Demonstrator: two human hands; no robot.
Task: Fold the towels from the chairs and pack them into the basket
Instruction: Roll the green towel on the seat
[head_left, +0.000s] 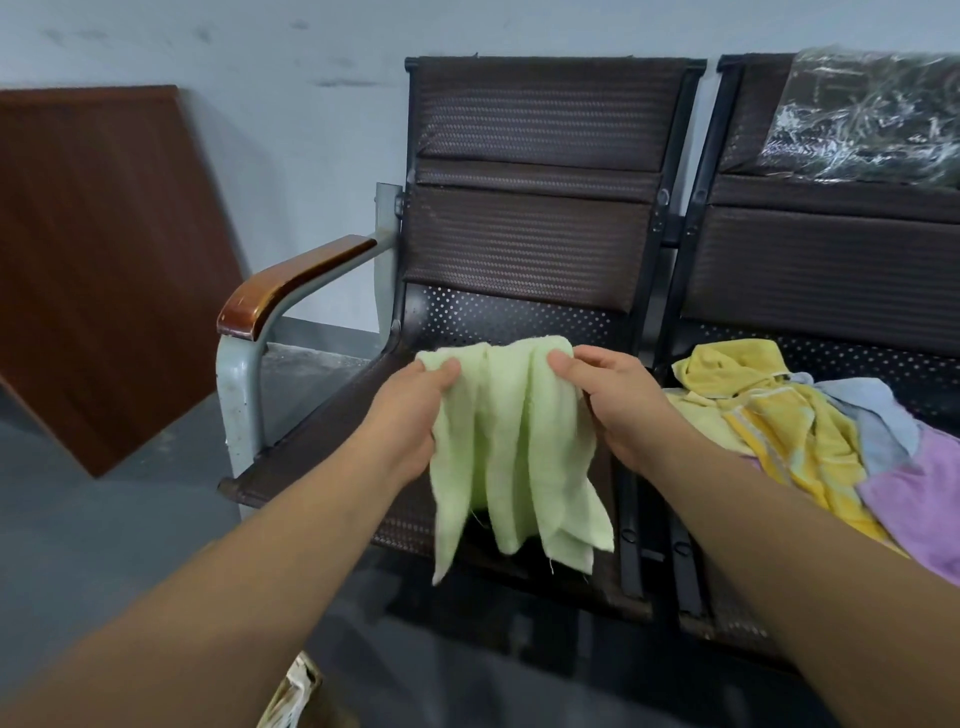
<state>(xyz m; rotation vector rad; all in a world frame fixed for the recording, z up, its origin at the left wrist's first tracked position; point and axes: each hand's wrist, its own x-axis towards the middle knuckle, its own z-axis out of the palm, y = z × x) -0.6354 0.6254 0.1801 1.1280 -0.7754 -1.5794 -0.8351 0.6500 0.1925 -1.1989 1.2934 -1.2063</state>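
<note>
Above the chair seat (327, 452), the left hand (410, 415) and right hand (618, 410) each pinch the green towel (509, 457) by its top edge; its bunched middle could give a crooked fold.

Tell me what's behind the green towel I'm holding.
The left chair seat shows around the green towel; the stretch straight behind the cloth is hidden.

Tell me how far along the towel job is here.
Early. Done: no folded towel shows, and no basket is clearly in view. In hand: the left grip and right grip pinch the top edge of a green towel, hanging unfolded over a chair seat. Left: a yellow towel, a blue towel and a purple towel lie heaped on the next chair, all to fold and pack.
</note>
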